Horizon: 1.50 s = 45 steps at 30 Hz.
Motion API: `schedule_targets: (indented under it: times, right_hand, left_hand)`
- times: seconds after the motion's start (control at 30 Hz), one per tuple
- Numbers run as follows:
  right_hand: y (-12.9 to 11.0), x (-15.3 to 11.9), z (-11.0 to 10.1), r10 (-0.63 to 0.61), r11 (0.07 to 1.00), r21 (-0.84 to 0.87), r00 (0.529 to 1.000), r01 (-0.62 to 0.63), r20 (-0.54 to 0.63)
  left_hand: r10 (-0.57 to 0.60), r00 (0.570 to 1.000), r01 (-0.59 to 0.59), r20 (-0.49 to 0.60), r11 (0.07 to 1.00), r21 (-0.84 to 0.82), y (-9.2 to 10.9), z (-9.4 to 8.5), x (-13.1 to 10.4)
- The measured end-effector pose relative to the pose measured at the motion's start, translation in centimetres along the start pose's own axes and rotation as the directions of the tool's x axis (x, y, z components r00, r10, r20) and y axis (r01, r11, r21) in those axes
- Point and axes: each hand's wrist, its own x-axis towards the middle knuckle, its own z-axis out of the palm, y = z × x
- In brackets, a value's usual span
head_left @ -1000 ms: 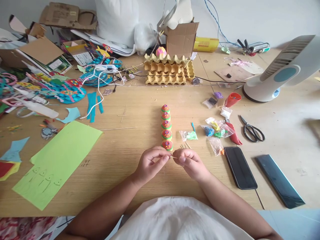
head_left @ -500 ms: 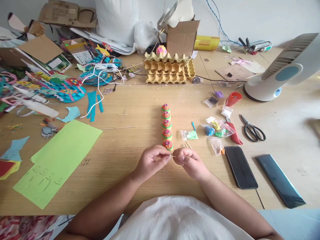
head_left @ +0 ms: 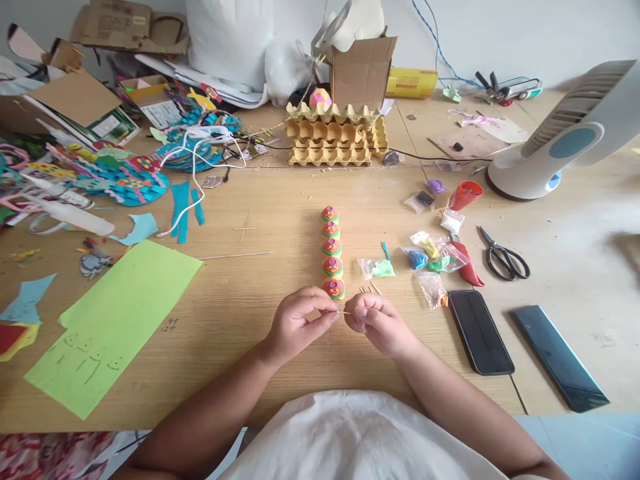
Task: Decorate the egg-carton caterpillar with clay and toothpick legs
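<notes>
My left hand pinches a tiny pale green bit between thumb and index finger. Facing it, my right hand has its fingers closed on a thin wooden stick, whose tip points to the left fingertips. Just beyond my hands, a column of several red domed pieces with green rims and small purple and yellow details runs away from me. A bag of light green clay and a few short sticks lie beyond my right hand.
Clay bags, scissors, a phone and a dark case lie right. Green paper is left. Egg trays stand behind; a white fan is at the back right.
The view has shifted slightly. My hands stay close together in nearly the same pose, with the stick still between them.
</notes>
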Motion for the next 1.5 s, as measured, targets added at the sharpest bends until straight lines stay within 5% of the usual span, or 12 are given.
schedule_targets:
  times: [0.43,0.6,0.83,1.07,1.37,1.5]
  right_hand:
    - [-0.39,0.31,0.66,0.032,0.998,0.049,0.998,-0.029,-0.057]
    - [-0.29,0.46,0.79,0.05,0.996,0.077,0.998,-0.047,-0.045]
    - [-0.31,0.48,0.78,0.07,0.995,0.07,0.996,-0.066,-0.051]
    - [-0.26,0.44,0.73,0.067,0.996,0.065,0.996,-0.064,-0.055]
    - [-0.49,0.33,0.75,0.065,0.998,0.016,0.996,-0.064,-0.058]
    - [-0.25,0.28,0.67,0.065,0.997,-0.039,0.996,-0.067,-0.063]
  left_hand:
    - [-0.274,0.962,0.263,-0.01,0.934,-0.24,0.02,0.18,-0.37]
    - [-0.265,0.964,0.255,-0.039,0.952,-0.17,0.09,0.28,-0.33]
    - [-0.026,0.996,0.035,-0.089,0.994,0.101,0.29,0.41,0.01]
    - [0.035,0.995,-0.017,-0.098,0.984,0.176,0.41,0.33,0.33]
    - [-0.204,0.978,0.198,-0.054,0.976,-0.092,-0.18,0.26,-0.39]
    - [-0.209,0.977,0.205,-0.048,0.975,-0.082,-0.02,0.28,-0.27]
